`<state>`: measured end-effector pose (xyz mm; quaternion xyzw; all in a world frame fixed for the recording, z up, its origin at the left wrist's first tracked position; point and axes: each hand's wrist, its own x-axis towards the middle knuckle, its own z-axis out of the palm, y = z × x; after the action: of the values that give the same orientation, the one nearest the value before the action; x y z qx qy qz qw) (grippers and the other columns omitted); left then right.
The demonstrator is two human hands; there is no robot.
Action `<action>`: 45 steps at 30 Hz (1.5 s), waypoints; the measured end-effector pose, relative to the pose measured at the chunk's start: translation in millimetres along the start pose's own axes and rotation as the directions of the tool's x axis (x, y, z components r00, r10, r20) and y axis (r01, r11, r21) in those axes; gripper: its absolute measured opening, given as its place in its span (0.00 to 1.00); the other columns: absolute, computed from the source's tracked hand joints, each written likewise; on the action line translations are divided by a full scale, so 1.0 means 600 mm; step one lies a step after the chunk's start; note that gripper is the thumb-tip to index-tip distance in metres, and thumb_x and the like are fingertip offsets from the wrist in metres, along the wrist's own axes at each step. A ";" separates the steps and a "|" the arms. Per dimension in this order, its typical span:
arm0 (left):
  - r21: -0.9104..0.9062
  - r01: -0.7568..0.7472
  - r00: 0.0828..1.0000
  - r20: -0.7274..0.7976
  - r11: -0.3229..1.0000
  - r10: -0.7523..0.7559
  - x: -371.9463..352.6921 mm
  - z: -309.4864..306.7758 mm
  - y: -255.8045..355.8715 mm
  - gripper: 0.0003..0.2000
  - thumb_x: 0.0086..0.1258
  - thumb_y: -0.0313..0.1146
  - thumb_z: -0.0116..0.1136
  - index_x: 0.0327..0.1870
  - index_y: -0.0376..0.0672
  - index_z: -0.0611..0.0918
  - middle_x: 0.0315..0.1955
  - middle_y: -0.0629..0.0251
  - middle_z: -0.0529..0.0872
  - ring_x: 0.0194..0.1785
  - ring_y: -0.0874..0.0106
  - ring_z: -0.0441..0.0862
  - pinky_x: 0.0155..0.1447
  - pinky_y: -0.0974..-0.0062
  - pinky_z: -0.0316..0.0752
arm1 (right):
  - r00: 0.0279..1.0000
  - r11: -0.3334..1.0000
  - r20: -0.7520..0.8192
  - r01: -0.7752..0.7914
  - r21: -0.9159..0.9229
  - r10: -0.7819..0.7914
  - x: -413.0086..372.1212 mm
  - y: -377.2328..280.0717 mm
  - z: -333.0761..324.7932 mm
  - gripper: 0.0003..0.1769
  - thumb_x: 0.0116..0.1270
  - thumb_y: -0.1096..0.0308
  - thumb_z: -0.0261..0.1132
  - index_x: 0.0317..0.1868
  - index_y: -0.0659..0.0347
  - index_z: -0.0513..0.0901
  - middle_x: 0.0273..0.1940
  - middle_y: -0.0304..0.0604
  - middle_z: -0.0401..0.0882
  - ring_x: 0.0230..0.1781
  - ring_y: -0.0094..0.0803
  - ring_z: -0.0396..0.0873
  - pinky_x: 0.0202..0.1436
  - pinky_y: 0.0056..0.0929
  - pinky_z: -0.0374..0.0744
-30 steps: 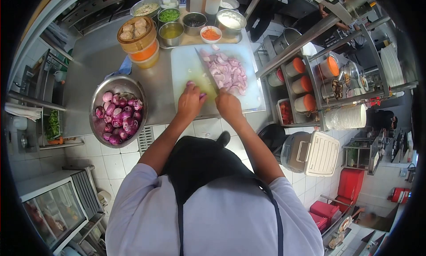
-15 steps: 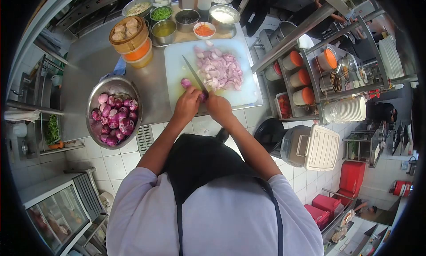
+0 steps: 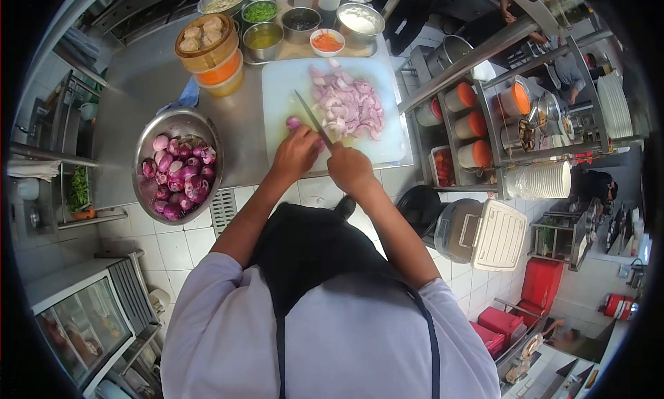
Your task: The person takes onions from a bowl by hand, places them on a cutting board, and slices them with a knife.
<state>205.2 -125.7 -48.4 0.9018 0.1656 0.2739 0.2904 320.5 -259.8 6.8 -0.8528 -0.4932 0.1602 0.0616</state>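
Observation:
My right hand is closed round the handle of a kitchen knife, its blade pointing away over the white cutting board. Beside the blade, my left hand has its fingers curled over a red onion, mostly hidden by the fingers and knife. Just past the left fingertips lies another peeled red onion. To the right of the knife spreads a heap of sliced onion. A metal bowl of whole red onions sits at the left of the steel table.
Behind the board stand a bamboo steamer with dumplings, a bowl of chopped greens and a bowl of orange shreds. A shelf with orange-lidded containers is on the right. A lidded bin stands below. Other people work at upper right.
The camera view has shifted slightly, so the table items appear a little farther right. Both hands stay close together at the board's near edge, with the knife still in the right.

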 end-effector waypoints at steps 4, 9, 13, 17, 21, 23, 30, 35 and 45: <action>0.024 0.052 0.995 0.081 0.998 -0.054 0.010 -0.009 0.006 0.12 0.62 0.24 0.72 0.45 0.44 0.84 0.46 0.59 0.83 0.51 0.52 0.85 0.54 0.54 0.82 | 1.000 1.000 -0.004 -0.019 -0.006 0.019 -0.018 -0.003 0.001 0.09 0.74 0.71 0.58 0.48 0.68 0.78 0.35 0.61 0.89 0.36 0.56 0.91 0.42 0.50 0.89; -0.026 0.084 0.993 0.084 0.996 -0.082 0.013 -0.010 0.013 0.12 0.62 0.24 0.71 0.45 0.44 0.84 0.46 0.59 0.83 0.53 0.52 0.84 0.54 0.53 0.81 | 0.990 0.996 -0.127 0.066 0.052 -0.059 0.028 0.021 0.060 0.09 0.73 0.70 0.60 0.48 0.67 0.78 0.34 0.60 0.89 0.35 0.55 0.91 0.40 0.50 0.89; -0.027 0.076 0.992 0.099 0.997 -0.073 0.012 -0.006 0.004 0.12 0.62 0.23 0.70 0.44 0.44 0.83 0.45 0.58 0.83 0.53 0.51 0.84 0.54 0.54 0.81 | 0.998 1.000 -0.057 0.024 0.017 -0.023 0.007 0.001 0.014 0.10 0.73 0.69 0.60 0.48 0.67 0.79 0.34 0.60 0.89 0.35 0.54 0.91 0.38 0.49 0.88; -0.029 0.126 0.987 0.102 0.992 -0.122 0.007 -0.001 0.006 0.12 0.61 0.23 0.71 0.44 0.44 0.83 0.45 0.58 0.83 0.53 0.51 0.84 0.55 0.54 0.81 | 0.987 0.997 -0.152 0.052 0.052 -0.043 0.028 0.011 0.083 0.10 0.73 0.70 0.60 0.49 0.68 0.79 0.35 0.61 0.89 0.36 0.54 0.91 0.38 0.49 0.89; -0.052 0.073 0.996 0.049 0.996 -0.070 0.005 0.000 0.000 0.12 0.60 0.23 0.72 0.43 0.43 0.83 0.44 0.58 0.83 0.53 0.52 0.85 0.55 0.54 0.81 | 0.998 0.998 -0.059 0.030 0.061 -0.027 0.023 0.001 0.030 0.11 0.73 0.69 0.60 0.49 0.69 0.79 0.34 0.61 0.89 0.35 0.56 0.90 0.38 0.52 0.88; -0.052 0.072 0.996 0.048 0.996 -0.070 0.005 -0.002 0.000 0.12 0.60 0.23 0.72 0.43 0.43 0.82 0.45 0.58 0.83 0.53 0.52 0.85 0.56 0.55 0.81 | 0.999 0.998 -0.034 -0.006 0.058 0.008 0.011 0.005 0.032 0.14 0.73 0.67 0.63 0.51 0.69 0.78 0.33 0.61 0.88 0.34 0.59 0.89 0.38 0.54 0.86; -0.079 0.101 0.995 -0.008 0.992 -0.102 -0.015 0.003 0.004 0.13 0.62 0.22 0.72 0.45 0.42 0.82 0.45 0.58 0.82 0.52 0.51 0.85 0.54 0.56 0.81 | 0.992 0.996 -0.110 0.070 0.053 -0.064 0.034 0.014 0.046 0.12 0.72 0.68 0.62 0.48 0.69 0.78 0.31 0.61 0.88 0.33 0.58 0.89 0.38 0.54 0.87; -0.105 0.072 0.996 -0.043 0.992 -0.076 -0.016 0.015 -0.004 0.13 0.62 0.22 0.71 0.46 0.41 0.82 0.45 0.57 0.82 0.50 0.51 0.86 0.53 0.56 0.82 | 0.989 0.998 -0.129 0.070 -0.002 -0.070 0.014 0.005 0.068 0.10 0.73 0.69 0.60 0.47 0.69 0.78 0.31 0.60 0.88 0.33 0.56 0.91 0.37 0.50 0.88; -0.100 0.048 0.997 -0.059 0.994 -0.054 -0.016 0.006 -0.003 0.12 0.63 0.22 0.71 0.47 0.40 0.82 0.46 0.57 0.84 0.50 0.51 0.86 0.53 0.56 0.82 | 0.998 0.998 -0.065 0.019 0.065 -0.015 0.021 -0.005 0.049 0.11 0.75 0.67 0.60 0.47 0.68 0.78 0.33 0.61 0.89 0.35 0.57 0.91 0.40 0.52 0.88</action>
<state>199.6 -130.4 -55.7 0.8731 0.1837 0.3017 0.3361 314.0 -248.9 -22.7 -0.8509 -0.4926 0.1483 0.1066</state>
